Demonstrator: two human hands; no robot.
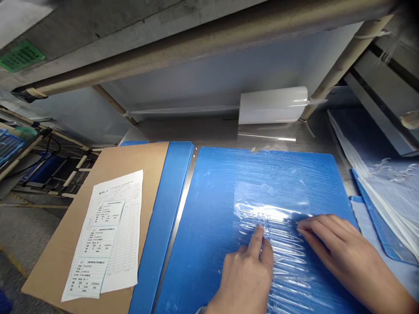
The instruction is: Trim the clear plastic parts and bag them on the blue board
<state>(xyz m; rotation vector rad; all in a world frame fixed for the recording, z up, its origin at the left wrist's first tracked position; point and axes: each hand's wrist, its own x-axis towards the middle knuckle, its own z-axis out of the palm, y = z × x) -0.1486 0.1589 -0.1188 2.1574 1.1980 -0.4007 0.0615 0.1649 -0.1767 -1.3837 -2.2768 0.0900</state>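
A sheet of clear plastic [288,253] with many narrow ridges lies on a blue board [209,196]. My left hand [247,272] rests on its left part, with the index finger stretched forward onto the plastic and the other fingers partly bent. At the right edge of the same plastic is my right hand [340,248], its fingertips and thumb pinched together there; what lies between them is too small to make out.
Left of the blue board, papers with labels [124,226] lie on brown cardboard [150,174]. A clear film roll [273,106] hangs at the back. Plastic-covered blue sheets [393,187] are on the right. A pipe [196,48] crosses above.
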